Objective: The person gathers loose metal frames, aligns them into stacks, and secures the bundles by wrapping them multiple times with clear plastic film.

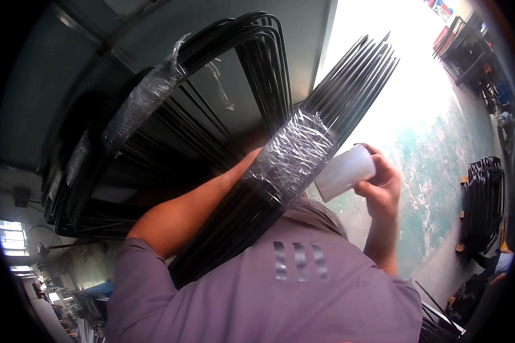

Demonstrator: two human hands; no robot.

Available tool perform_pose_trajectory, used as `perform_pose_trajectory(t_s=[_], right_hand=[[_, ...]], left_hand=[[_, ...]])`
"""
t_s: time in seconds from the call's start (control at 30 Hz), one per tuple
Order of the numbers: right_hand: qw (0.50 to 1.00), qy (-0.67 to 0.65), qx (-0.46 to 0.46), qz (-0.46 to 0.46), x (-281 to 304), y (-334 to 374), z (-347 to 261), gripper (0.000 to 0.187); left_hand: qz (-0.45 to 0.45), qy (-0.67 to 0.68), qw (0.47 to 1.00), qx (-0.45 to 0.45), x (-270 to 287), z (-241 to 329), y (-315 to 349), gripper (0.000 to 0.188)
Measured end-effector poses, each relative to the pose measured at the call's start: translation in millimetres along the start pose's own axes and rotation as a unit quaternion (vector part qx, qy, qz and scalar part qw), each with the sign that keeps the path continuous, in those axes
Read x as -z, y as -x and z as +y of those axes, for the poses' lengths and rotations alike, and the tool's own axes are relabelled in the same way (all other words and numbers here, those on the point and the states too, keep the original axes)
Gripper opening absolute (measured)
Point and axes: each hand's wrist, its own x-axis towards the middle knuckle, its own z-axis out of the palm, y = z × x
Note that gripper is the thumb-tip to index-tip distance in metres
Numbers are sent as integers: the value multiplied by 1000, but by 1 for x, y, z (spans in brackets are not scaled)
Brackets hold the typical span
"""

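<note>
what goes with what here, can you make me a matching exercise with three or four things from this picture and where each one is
Things:
1. roll of clear film
2. bundle of black rods
3. stack of bent black frames
4. pile of black frames on the floor

Places or states:
a. lying far right
b. gripped in the right hand
c. standing behind the left forearm
d. banded with clear wrap

Pairs: 1-b, 2-d, 3-c, 4-a
</note>
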Motion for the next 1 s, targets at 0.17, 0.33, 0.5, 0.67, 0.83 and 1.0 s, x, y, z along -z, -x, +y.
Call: perform_pose_trajectory(t_s=[0.17,0.33,0.5,0.67,0.83,1.0], right_hand=[[989,-20,141,-42,-11,-50,-115,83],[933,259,109,-223,-71,-176,-133,78],[876,409,86,-240,-120,-215,-102,68],[802,537,118,-235,-139,-205,-80,53],[880,295,344,140,-57,-135,-61,28],[991,97,25,92,-22,-35,60,42]], left_hand=[[28,-111,982,-147,-27,46,8,50],[-55,-164,962,-209,-66,91,10,80],[-11,-44,969,-244,-53,113,25,102],[93,-241,940,-225,-25,96,19,65],[201,-204,945,-161,-9,46,-14,38],[56,-75,989,-115,11,-3,-45,31]])
